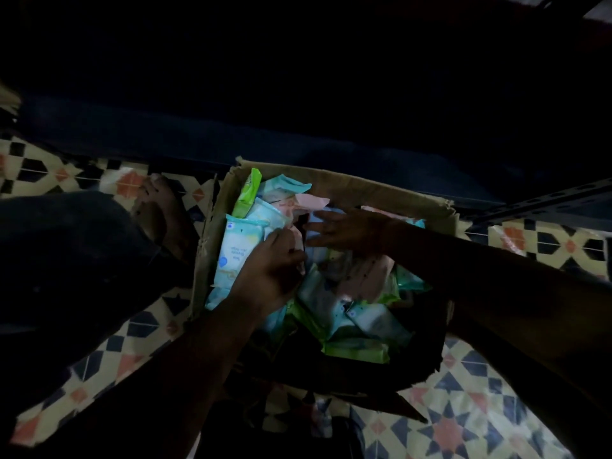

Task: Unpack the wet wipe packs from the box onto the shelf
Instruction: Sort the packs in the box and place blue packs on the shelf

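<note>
A torn cardboard box [331,183] sits open on a patterned tile floor [463,425], and it is full of wet wipe packs [351,313] in pale blue, pink and green, lying jumbled at all angles. Both hands are down inside the box. The left hand [268,276] is at the box's left side, its fingers curled in a grasping grip around the edge of a pink pack [298,240], just beside a pale blue pack [236,250] that stands against the box's left wall. A green pack [246,193] stands upright at the box's far left corner. The right hand [347,231] reaches across the middle of the box with fingers straight and spread, released, resting over the packs and holding nothing. A bare foot [162,213] stands on the floor just left of the box. Beyond the box's far wall all is dark; a metal shelf rail [543,202] shows to its far right.
</note>
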